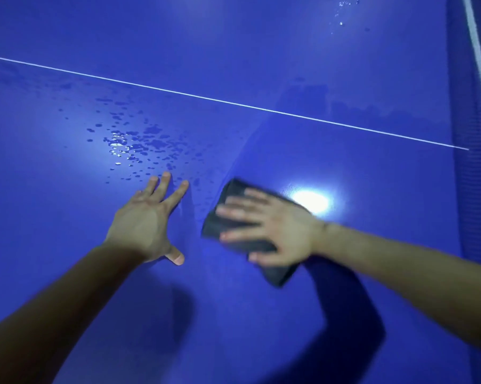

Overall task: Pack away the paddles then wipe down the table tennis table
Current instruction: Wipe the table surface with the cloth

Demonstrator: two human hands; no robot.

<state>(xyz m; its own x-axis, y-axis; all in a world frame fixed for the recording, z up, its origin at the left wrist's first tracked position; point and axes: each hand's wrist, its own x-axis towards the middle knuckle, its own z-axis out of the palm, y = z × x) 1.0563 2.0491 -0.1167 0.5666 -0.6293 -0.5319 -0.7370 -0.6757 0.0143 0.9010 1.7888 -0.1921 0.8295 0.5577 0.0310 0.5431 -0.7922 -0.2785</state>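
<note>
Blue bench [261,51] fills the frame, crossed by a white line [233,102] from upper left to right, with a net [480,79] at the right edge. Beaded water droplets [128,145] lie at centre left, just above the left hand [145,225], whose fingers [161,187] are spread straight and hold nothing. The right hand [275,231], blurred, presses a dark cloth [231,189] flat at centre, fingers extended.

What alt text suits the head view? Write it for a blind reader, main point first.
A right hand, blurred, presses a folded dark grey cloth flat on a blue table tennis table. The left hand rests spread on the surface beside it, near a patch of water droplets; a thin white line crosses behind.
</note>
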